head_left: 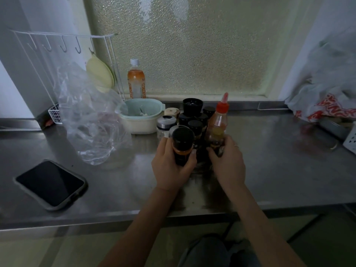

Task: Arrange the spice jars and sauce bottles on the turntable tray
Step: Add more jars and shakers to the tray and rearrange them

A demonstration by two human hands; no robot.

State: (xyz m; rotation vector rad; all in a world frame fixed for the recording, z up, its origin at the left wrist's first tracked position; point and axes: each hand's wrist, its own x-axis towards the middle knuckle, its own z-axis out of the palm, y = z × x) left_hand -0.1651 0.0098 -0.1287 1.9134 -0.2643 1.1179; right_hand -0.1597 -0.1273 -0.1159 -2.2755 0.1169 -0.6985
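Nearest, left hand (pixel 171 166) had a closed grip around a black-capped spice jar (pixel 182 145), held at the front of the cluster. Right hand (pixel 227 162) had its grip wrapped on a dark sauce bottle (pixel 216 141) beside it. Behind stood black-lidded jars (pixel 194 120) and a red-capped squeeze bottle (pixel 220 116), packed close. Turntable tray was hidden under them. Left on the worktop (pixel 279 160): phone (pixel 50 183), plastic bag (pixel 90 116), bowl (pixel 140 116).
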